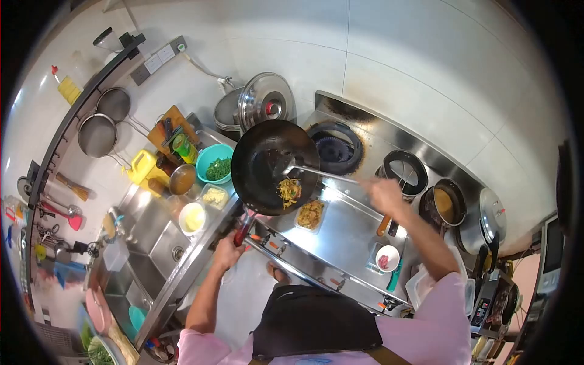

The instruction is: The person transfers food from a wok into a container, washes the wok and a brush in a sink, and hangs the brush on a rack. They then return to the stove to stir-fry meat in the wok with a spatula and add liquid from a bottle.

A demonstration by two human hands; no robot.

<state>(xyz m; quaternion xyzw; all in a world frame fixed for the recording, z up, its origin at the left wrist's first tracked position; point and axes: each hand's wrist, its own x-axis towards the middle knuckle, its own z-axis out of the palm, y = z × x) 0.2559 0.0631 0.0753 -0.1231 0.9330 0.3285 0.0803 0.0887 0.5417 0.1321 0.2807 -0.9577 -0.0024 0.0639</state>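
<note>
My left hand [227, 251] is wrapped round the red handle [244, 231] of a black wok [255, 155], which is tilted so its inside shows. In my right hand [385, 198] is a long-handled metal wok spatula [325, 174]; its head rests inside the wok. Just below that head, a small heap of yellowish shredded food [289, 192] lies near the wok's lower rim. Close beside the rim, a clear plastic container [311, 216] filled with similar food stands on the steel counter [347, 225].
An empty burner [336, 149] is behind the wok. Left of it stand a turquoise bowl of chopped greens [218, 169], a white bowl of something yellow [193, 219] and a sink [161, 243]. Pots [444, 204], a small white cup [387, 258] and a green-handled tool [395, 277] sit to the right.
</note>
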